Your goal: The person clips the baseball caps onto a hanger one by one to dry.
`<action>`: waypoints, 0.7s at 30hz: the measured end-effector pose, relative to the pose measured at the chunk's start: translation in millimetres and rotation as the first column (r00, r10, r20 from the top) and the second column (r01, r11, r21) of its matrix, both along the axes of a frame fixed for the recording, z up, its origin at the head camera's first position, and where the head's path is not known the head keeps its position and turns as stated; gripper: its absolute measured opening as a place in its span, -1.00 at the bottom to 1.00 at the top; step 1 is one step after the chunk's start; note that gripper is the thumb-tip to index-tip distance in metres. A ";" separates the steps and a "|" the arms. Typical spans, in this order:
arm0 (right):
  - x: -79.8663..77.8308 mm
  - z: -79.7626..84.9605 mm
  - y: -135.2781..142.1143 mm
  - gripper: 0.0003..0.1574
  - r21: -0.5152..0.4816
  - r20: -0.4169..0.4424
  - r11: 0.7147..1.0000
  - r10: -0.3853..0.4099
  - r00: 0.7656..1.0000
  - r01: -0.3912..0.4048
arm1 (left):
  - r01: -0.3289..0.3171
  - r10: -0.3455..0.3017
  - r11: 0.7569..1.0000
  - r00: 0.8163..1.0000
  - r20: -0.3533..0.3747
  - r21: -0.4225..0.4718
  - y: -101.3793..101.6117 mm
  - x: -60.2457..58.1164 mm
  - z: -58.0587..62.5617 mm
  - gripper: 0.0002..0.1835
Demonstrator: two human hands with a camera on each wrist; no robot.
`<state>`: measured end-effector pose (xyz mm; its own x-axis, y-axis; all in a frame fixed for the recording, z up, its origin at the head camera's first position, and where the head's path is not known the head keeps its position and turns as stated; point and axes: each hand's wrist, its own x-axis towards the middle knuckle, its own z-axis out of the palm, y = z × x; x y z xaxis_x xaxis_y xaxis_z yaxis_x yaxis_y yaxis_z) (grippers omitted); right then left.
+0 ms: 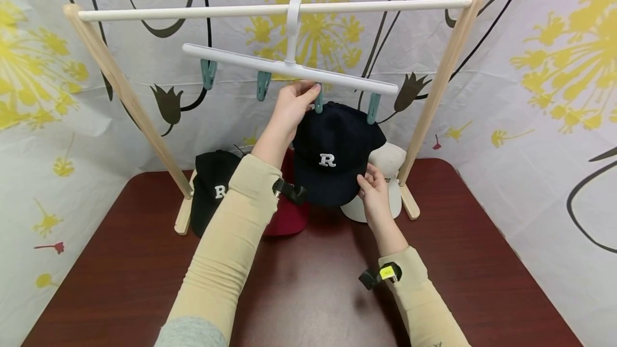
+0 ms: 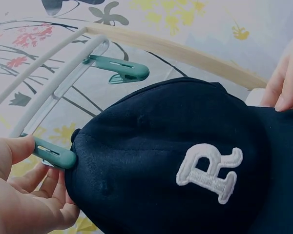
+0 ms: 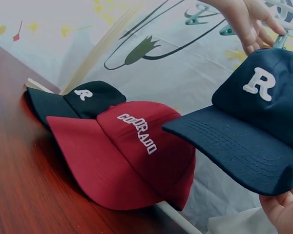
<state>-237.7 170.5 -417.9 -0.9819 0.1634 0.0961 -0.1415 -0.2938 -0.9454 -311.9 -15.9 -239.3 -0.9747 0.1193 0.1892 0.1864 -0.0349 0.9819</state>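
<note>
Below the hanger's [image 1: 275, 66] left half, a black cap [image 1: 207, 186] is resting on the desk [image 1: 313, 283]; a red cap [image 1: 287, 219] is sitting below its middle. The left hand [image 1: 294, 102] is pinching a clip [image 1: 318, 105] on the hanger. Below the hanger's right half, the clip is touching the navy cap's [image 1: 332, 135] top, the right hand [image 1: 376, 191] is gripping its brim, and a white cap [image 1: 392, 162] is resting behind.

Head looks down; nearer wrist views share the navy cap [image 2: 136, 168].

Navy cap [image 1: 332, 138], brim [image 2: 285, 170] cut off in left wrist view; behind it in head view, red cap [image 1: 289, 221] mostly hidden, white cap's [image 1: 389, 157] lettering [image 1: 387, 180] partly covered.
</note>
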 end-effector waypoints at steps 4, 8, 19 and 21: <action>1.9 0.0 1.8 -0.42 -0.018 0.008 1.000 0.006 1.000 -0.006 | -0.002 0.002 1.000 1.000 -0.005 0.019 1.1 -0.5 0.1 -0.64; 2.8 0.0 3.2 -0.41 -0.026 0.009 1.000 0.012 1.000 -0.011 | -0.012 0.013 1.000 1.000 -0.013 0.027 1.2 0.3 -1.2 -0.65; 2.4 -3.4 5.2 -0.42 -0.051 -0.031 0.998 0.021 0.999 -0.023 | -0.059 0.061 0.997 0.998 -0.029 0.050 -0.3 0.1 -7.7 -0.64; 2.6 -3.6 5.2 -0.42 -0.053 -0.038 0.998 0.021 0.999 -0.023 | -0.065 0.067 0.996 0.997 -0.032 0.054 -0.8 0.0 -9.3 -0.64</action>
<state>-235.1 175.7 -421.5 -0.9812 0.1475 0.1243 -0.1691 -0.3474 -0.9223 -311.9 -16.8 -248.6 -0.9730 0.0436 0.2268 0.2233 -0.0727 0.9720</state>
